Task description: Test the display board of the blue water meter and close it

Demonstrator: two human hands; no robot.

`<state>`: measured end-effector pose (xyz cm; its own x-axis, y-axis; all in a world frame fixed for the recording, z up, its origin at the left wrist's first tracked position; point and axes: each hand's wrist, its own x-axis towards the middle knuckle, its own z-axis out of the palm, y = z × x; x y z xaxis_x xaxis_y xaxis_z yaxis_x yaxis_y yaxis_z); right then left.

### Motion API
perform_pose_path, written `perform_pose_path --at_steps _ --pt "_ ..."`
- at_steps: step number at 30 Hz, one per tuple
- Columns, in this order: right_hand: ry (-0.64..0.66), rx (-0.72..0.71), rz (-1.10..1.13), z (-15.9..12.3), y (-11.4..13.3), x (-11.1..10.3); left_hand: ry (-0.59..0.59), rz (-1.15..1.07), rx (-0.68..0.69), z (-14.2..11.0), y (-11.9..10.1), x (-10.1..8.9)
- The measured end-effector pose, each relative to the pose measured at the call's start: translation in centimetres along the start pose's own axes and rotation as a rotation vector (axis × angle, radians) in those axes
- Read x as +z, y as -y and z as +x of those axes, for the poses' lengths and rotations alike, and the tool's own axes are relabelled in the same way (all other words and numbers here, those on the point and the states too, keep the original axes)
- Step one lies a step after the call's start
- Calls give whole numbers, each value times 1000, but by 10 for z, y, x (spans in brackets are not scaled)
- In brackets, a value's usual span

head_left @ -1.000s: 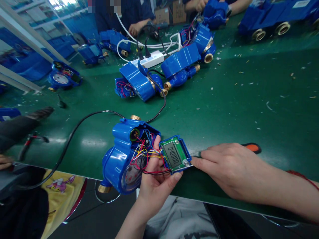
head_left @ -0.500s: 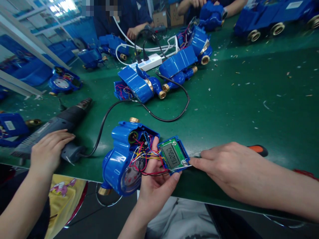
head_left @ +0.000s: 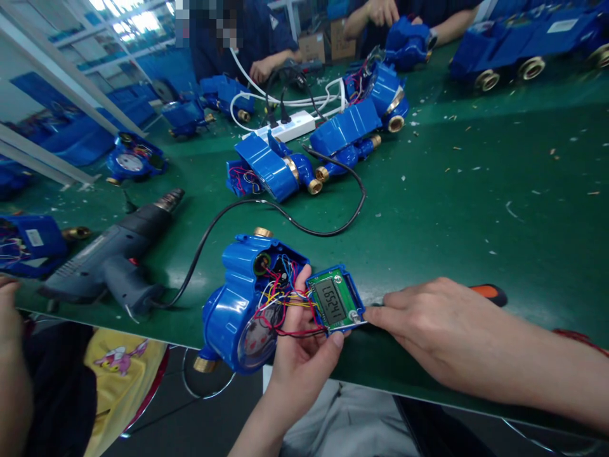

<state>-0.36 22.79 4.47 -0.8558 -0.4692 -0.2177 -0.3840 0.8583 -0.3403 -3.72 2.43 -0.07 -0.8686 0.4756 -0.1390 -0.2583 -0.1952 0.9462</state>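
Note:
My left hand (head_left: 307, 358) grips a display circuit board (head_left: 333, 298) in a blue frame from below, thumb at its lower edge. Red, yellow, white and blue wires run from the board into the opened housing of a blue water meter (head_left: 233, 311) at the table edge. My right hand (head_left: 428, 320) is closed, its fingertips at the board's right corner; a thin, pale strip shows there, its kind unclear. Behind that hand lies a tool with an orange and black handle (head_left: 490, 294), mostly hidden.
A heat gun (head_left: 114, 254) lies on the left, its black cord (head_left: 204, 244) curving across the green table (head_left: 451, 222). More blue meters (head_left: 276, 168) stand around a white power strip (head_left: 290, 125). Co-workers' hands (head_left: 266, 68) are at the far side; another person's hand (head_left: 8, 311) is at the left.
The other person's hand has left the heat gun and moved to the left edge. Digits on the display have changed. My hands keep nearly the same places; the view has shifted slightly.

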Motion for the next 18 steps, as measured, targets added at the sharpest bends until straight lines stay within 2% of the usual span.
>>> perform_pose_path --at_steps 11,13,15,17,18 --pt "-82 9 123 0 7 6 -50 -9 -65 0 0 0" --pt "-207 -26 217 -5 2 7 -48 -49 -90 1 1 -2" --pt "-445 -34 242 -8 -11 9 -27 -92 -106 2 2 -5" --pt "-627 33 115 -9 -29 13 1 -118 -110 2 3 -8" --pt "-647 83 13 -9 -38 16 10 -124 -106 2 3 -8"
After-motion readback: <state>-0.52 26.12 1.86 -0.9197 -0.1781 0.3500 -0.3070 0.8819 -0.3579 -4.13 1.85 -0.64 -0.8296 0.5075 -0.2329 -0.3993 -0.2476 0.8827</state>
